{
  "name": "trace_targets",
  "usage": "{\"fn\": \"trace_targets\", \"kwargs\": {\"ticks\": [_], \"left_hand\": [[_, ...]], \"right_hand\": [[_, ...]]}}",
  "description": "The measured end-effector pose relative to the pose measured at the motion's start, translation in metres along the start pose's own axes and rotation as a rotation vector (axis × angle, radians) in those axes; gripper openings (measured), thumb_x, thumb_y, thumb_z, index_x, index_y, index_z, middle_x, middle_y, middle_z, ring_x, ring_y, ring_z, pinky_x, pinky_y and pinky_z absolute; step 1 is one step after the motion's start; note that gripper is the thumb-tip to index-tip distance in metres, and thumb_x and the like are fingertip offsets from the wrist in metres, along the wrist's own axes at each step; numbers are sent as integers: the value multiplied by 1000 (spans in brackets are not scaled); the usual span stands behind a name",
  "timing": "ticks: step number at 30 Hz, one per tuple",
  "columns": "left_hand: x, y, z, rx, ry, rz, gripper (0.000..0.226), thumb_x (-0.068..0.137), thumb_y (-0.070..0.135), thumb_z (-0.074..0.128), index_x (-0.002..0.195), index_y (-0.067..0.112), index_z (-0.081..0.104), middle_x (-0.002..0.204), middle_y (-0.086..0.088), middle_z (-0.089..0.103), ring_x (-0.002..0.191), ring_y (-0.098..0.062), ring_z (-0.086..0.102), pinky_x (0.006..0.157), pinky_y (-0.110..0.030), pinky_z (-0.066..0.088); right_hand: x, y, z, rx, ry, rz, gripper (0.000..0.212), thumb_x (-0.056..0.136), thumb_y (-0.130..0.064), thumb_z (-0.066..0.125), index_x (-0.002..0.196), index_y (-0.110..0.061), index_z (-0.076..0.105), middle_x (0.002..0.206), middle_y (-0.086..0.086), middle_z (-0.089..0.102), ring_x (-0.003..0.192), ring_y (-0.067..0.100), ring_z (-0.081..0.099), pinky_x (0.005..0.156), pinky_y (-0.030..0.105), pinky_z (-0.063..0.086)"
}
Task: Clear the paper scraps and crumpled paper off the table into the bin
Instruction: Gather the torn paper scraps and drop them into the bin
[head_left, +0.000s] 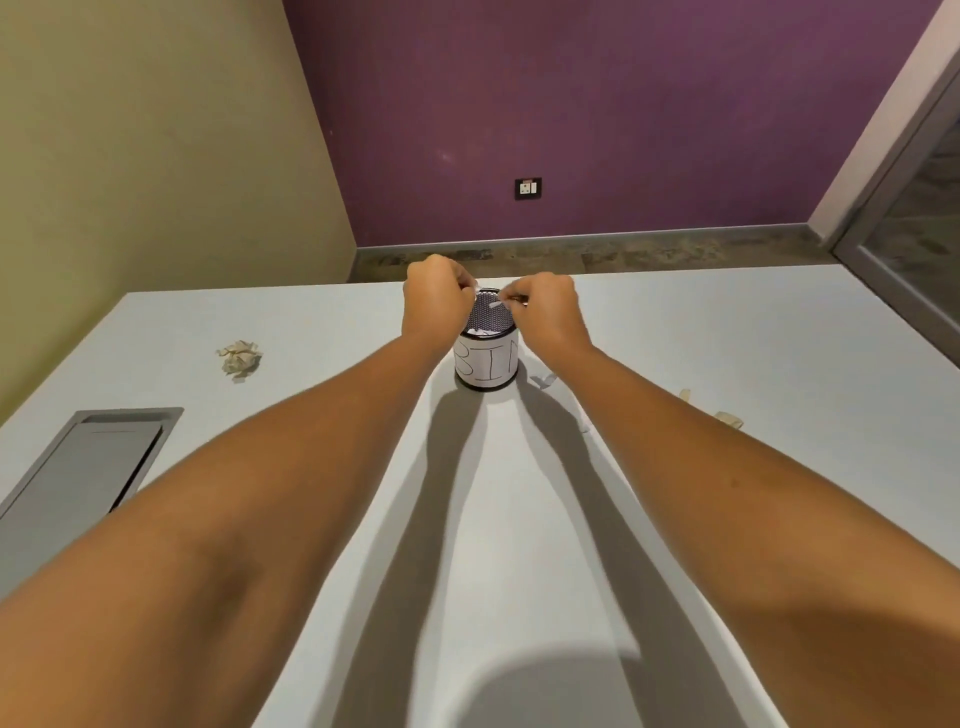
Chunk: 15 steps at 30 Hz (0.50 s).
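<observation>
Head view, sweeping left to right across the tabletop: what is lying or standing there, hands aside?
grey recessed hatch → crumpled paper ball → bin → scrap beside the bin → small scrap → outermost scrap

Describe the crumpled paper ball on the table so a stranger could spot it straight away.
Start at the pale table and find the small mesh bin with a white label at its middle. Look well left of the bin, beyond the recessed grey hatch: the crumpled paper ball lies alone there. It is a cream, bulky wad, unlike the thin scraps right of the bin.
</observation>
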<state>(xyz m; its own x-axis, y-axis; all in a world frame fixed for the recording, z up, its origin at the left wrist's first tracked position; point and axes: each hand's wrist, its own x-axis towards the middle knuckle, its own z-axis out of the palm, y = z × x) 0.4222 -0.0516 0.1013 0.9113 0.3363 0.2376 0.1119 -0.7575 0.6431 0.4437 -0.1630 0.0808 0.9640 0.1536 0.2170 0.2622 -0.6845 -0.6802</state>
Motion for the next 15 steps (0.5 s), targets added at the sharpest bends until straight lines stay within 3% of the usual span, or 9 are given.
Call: {"fn": "trace_targets", "kwargs": {"ticks": [3, 7, 13, 15], "left_hand": [[9, -1, 7, 32, -59, -29, 21, 86, 0, 56, 103, -2, 68, 110, -19, 68, 101, -30, 64, 93, -35, 52], [9, -7, 14, 20, -39, -73, 24, 87, -2, 53, 107, -1, 66, 112, -20, 67, 101, -31, 63, 91, -35, 53], [-10, -10, 20, -8, 45, 146, 22, 88, 5, 54, 103, 4, 69, 106, -14, 71, 95, -26, 66, 92, -35, 52], [-16, -10, 26, 94, 10, 269, 20, 88, 6, 53, 98, 9, 71, 100, -14, 71, 92, -27, 63, 90, -37, 51]], "right_hand": [[8, -5, 9, -57, -87, -14, 25, 92, -5, 52, 115, -4, 64, 117, 18, 65, 104, 31, 61, 95, 36, 50], [9, -3, 15, 20, -74, 21, 29, 93, -8, 52, 121, -4, 59, 124, 17, 61, 111, 31, 58, 99, 36, 47], [-7, 22, 2, 134, 124, 98, 25, 90, 2, 47, 102, -3, 69, 106, 14, 69, 95, 25, 64, 81, 23, 49], [-19, 36, -3, 147, 145, 144, 27, 91, 3, 46, 102, -4, 69, 109, 12, 69, 90, 22, 63, 69, 9, 49]]}}
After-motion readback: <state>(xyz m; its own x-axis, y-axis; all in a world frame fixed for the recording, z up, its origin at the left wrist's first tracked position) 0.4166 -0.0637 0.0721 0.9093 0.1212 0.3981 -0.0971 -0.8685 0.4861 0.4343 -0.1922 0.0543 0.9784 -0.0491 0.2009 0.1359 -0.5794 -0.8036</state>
